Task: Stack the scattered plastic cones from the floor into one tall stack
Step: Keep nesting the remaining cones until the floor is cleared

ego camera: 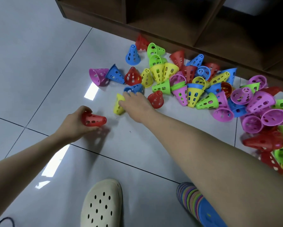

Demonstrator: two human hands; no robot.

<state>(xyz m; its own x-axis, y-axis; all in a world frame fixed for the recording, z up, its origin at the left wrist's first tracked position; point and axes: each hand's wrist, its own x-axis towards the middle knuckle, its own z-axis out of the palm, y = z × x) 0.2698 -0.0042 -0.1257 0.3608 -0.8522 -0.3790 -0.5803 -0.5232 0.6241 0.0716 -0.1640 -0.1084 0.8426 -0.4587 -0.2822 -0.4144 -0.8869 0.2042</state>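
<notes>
My left hand (pixel 75 122) grips a red cone (pixel 94 120) lying sideways at the centre left of the frame, just above the tiled floor (pixel 31 54). My right hand (pixel 134 104) reaches to the middle, fingers curled onto a yellow cone (pixel 118 104) beside a blue cone (pixel 135 89). The scattered cones (pixel 203 89) spread to the right edge, and a stack of cones (pixel 194 203) sits at the lower right under my arm.

Floor (pixel 31 46): pale grey glossy tiles, and dark grout lines cut across them on the diagonal.
Light: bright window-like patches (pixel 90 91) gleam on the tiles, left of centre, with more streaks nearer the bottom.
Furniture: dark brown wooden shelf unit (pixel 170 22) runs along the top edge, sitting right on the floor.
Compartments: open cubbies, deep in shadow, insides too dark to read.
</notes>
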